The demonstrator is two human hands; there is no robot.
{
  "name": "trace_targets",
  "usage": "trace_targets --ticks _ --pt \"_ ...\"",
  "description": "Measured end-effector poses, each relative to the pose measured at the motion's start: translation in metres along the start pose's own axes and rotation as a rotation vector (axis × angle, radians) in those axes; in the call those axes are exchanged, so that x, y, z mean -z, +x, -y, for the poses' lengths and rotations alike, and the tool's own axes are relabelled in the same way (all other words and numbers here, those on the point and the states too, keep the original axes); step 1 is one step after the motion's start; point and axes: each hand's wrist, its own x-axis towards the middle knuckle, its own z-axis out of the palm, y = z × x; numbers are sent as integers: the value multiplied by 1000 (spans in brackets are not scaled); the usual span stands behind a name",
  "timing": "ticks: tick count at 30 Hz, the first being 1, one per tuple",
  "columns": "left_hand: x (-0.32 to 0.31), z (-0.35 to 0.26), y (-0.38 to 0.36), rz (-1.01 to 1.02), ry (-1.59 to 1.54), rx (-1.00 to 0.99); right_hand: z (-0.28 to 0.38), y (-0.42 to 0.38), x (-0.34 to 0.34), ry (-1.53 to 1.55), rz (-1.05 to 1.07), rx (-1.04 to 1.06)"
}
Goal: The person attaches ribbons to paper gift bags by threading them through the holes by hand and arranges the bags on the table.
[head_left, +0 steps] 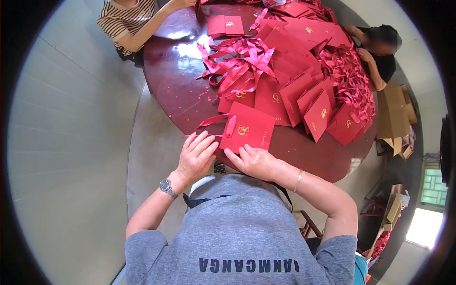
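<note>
A red paper gift bag (253,127) with a gold emblem lies at the near edge of the table, pink ribbon handles loose on its left side. My left hand (196,153), with a watch at the wrist, is beside the bag's lower left corner. Its fingers lie close together over a pink ribbon (216,136); the thumb is hidden. At the bag's bottom edge, my right hand (252,160) grips the paper, its index finger bent on top. A bangle circles that wrist.
Heaped pink ribbons (240,59) lie beyond the bag. Stacks of red gift bags (289,59) and more ribbons (349,80) cover the right side of the round table (173,102). Two people sit across it, at far left and far right. Cardboard boxes (393,111) stand at right.
</note>
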Motion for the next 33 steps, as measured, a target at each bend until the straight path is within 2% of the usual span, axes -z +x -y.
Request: trace_targets --ticks 3,5,7,9,10,13,16,19,22,27,29,30,31,33 --pt "-7 -8 -21 -84 -167 37 -2 -4 16 110 -4 -57" --pt "-13 -13 -25 -60 -232 56 -5 -9 12 172 -8 -89" --pt "-24 -18 -24 23 -103 150 -4 -12 6 234 -12 -123" --pt "-30 -22 -16 30 -35 153 0 -13 -2 226 -31 -345" --pt "-28 -25 -10 67 -3 171 0 -14 -12 327 29 -402" --pt "-29 -26 -3 102 57 193 -8 -21 -20 393 -23 -452" --pt "-32 -28 3 67 -111 150 -10 -26 -28 393 -84 -452" --pt "-34 -32 4 -4 -473 307 -8 -30 -33 360 -160 -446" --pt "-27 -40 8 -17 -659 358 -5 -31 -31 160 -267 -302" --pt "-3 -56 23 -146 -693 266 1 -31 35 256 -439 -379" --pt "4 -58 34 -231 -574 168 6 -31 64 670 -508 -741" --pt "4 -58 37 -261 -525 153 3 -31 76 891 -470 -826" --pt "5 -58 42 -298 -439 143 -1 -31 74 888 -472 -828" --pt "9 -58 53 -291 -314 172 -8 -31 61 1577 -504 -981"
